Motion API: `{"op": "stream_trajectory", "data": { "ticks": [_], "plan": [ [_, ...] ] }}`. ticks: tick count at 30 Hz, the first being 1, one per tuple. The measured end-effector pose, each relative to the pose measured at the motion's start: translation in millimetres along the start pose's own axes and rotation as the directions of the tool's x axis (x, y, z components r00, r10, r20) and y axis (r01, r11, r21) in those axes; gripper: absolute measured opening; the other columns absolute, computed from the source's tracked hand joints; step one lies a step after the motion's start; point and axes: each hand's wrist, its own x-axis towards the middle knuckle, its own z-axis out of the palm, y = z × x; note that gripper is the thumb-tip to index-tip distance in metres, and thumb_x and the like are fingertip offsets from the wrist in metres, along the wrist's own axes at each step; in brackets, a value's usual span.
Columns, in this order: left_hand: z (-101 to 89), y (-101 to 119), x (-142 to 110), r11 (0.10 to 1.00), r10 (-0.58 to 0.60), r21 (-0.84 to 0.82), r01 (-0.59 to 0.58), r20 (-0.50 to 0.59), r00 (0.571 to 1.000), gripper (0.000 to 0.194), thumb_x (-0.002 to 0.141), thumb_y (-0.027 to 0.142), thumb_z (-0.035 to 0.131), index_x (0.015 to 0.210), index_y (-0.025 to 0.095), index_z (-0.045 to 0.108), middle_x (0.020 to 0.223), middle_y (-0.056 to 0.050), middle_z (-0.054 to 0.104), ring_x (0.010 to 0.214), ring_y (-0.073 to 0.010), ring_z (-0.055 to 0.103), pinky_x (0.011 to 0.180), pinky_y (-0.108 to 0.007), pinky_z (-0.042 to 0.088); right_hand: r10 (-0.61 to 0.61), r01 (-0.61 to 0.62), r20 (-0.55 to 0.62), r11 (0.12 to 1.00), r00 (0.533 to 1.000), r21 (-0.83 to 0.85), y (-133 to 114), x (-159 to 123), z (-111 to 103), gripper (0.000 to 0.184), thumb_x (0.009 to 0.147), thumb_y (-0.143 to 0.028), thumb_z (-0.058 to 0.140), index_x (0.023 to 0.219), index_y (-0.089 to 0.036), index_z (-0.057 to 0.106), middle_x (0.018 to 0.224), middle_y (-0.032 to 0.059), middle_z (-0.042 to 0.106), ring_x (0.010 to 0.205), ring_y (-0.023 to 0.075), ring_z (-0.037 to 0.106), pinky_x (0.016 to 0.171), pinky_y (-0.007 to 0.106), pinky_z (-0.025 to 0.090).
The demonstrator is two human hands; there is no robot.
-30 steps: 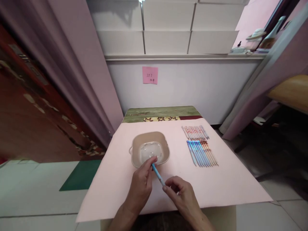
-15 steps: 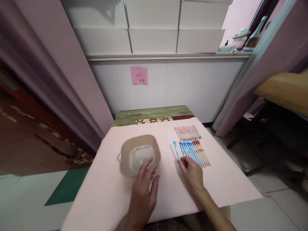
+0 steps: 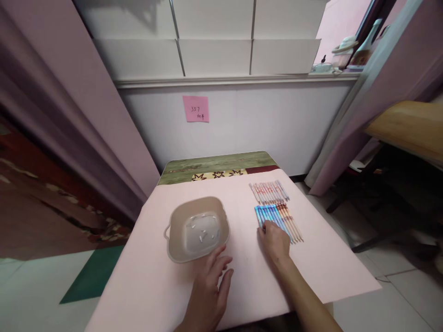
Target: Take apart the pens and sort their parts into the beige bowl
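My right hand (image 3: 277, 240) has its fingers closed round the lower part of a light-blue pen (image 3: 257, 213), which lies at the left end of a row of blue pens (image 3: 273, 214). The hand covers the lower ends of several of them. My left hand (image 3: 206, 286) is open and holds nothing, its fingers spread just below the near right corner of a beige plastic basin (image 3: 176, 251). Inside the basin lie several small whitish bits (image 3: 203, 234).
Tan and brown pens (image 3: 290, 220) continue the blue row to the right. A second row of pinkish pens (image 3: 268, 191) lies behind. A pink cloth (image 3: 238, 299) covers most of the table (image 3: 221, 161), whose far edge stands near the wall. Curtains (image 3: 128, 133) hang on both sides.
My right hand carried the light-blue pen from over the basin's near edge to the left end of the blue row and lowered it. My left hand let go of it and opened. The view shifted right.
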Motion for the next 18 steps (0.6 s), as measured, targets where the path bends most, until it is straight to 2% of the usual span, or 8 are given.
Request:
{"op": "stream_trajectory", "data": {
  "ticks": [4, 8, 10, 12, 14, 16, 18],
  "plan": [
    [-0.8, -5.0, 1.4, 1.0, 0.009, -0.003, -0.009, 0.015, 1.0, 0.019, 0.086, 0.024, 0.05, 0.1, 0.024, 0.064, 0.123, -0.012, 0.06, 0.09, -0.0224, 0.066, 0.077, -0.035, 0.056, 0.019, -0.019, 0.011, 1.0, 1.0, -0.013, -0.3, 2.8, -0.4, 0.022, 0.089, -0.033, 0.047, 0.086, -0.018, 0.063, 0.087, 0.0077, 0.068, 0.071, 0.018, 0.065, 0.054, 0.026, 0.031],
    [-4.1, -9.3, -0.5, 0.999, 0.043, -0.005, -0.043, -0.004, 0.999, 0.02, 0.085, 0.022, 0.052, 0.099, 0.025, 0.066, 0.117, -0.011, 0.064, 0.1, -0.0247, 0.064, 0.079, -0.034, 0.055, 0.019, -0.019, -0.016, 0.999, 1.0, -0.032, 0.3, 5.1, 2.3, 0.021, 0.089, -0.031, 0.046, 0.085, -0.018, 0.063, 0.085, 0.0072, 0.068, 0.069, 0.0177, 0.064, 0.052, 0.026, 0.029],
    [-11.1, -11.4, -3.1, 0.998, 0.062, -0.004, -0.062, -0.049, 0.997, 0.022, 0.084, 0.021, 0.054, 0.101, 0.026, 0.067, 0.112, -0.01, 0.066, 0.102, -0.0246, 0.063, 0.081, -0.033, 0.055, 0.018, -0.019, -0.037, 0.999, 0.999, -0.034, 1.9, 4.8, 1.5, 0.021, 0.089, -0.03, 0.046, 0.083, -0.019, 0.063, 0.084, 0.0065, 0.068, 0.068, 0.0181, 0.064, 0.051, 0.027, 0.029],
    [-24.5, -15.5, -4.6, 0.999, 0.039, 0.017, -0.036, -0.159, 0.987, 0.024, 0.083, 0.021, 0.056, 0.103, 0.027, 0.066, 0.109, -0.009, 0.066, 0.102, -0.024, 0.062, 0.085, -0.033, 0.053, 0.005, -0.005, -0.043, 1.0, 0.999, -0.011, 2.9, 2.6, -2.6, 0.021, 0.088, -0.031, 0.047, 0.084, -0.019, 0.063, 0.084, 0.0064, 0.068, 0.068, 0.0189, 0.064, 0.051, 0.026, 0.029],
    [-43.0, -24.3, -2.9, 0.996, -0.062, 0.036, 0.078, -0.333, 0.941, 0.026, 0.081, 0.025, 0.059, 0.106, 0.028, 0.064, 0.111, -0.008, 0.064, 0.102, -0.0245, 0.061, 0.089, -0.036, 0.05, -0.024, 0.029, -0.057, 0.996, 0.998, 0.081, 0.2, -1.9, -8.8, 0.023, 0.089, -0.036, 0.048, 0.09, -0.02, 0.064, 0.083, 0.006, 0.069, 0.067, 0.0196, 0.064, 0.051, 0.026, 0.031],
    [-61.6, -38.6, 2.4, 0.964, -0.233, -0.001, 0.265, -0.478, 0.847, 0.035, 0.079, 0.033, 0.062, 0.113, 0.026, 0.06, 0.12, -0.009, 0.058, 0.107, -0.0264, 0.057, 0.094, -0.04, 0.046, -0.081, 0.093, -0.052, 0.953, 0.995, 0.29, -9.3, -8.7, -13.4, 0.03, 0.088, -0.044, 0.048, 0.097, -0.021, 0.063, 0.076, 0.0043, 0.068, 0.065, 0.0193, 0.064, 0.053, 0.026, 0.036],
    [-73.7, -55.7, 9.8, 0.904, -0.415, -0.148, 0.402, -0.533, 0.737, 0.049, 0.074, 0.041, 0.065, 0.119, 0.023, 0.055, 0.127, -0.011, 0.053, 0.113, -0.0284, 0.053, 0.098, -0.044, 0.042, -0.144, 0.096, 0.033, 0.797, 0.989, 0.596, -26.0, -16.7, -12.7, 0.039, 0.086, -0.052, 0.047, 0.104, -0.02, 0.061, 0.069, 0.0025, 0.066, 0.061, 0.0183, 0.064, 0.053, 0.025, 0.041]
  ]
}}
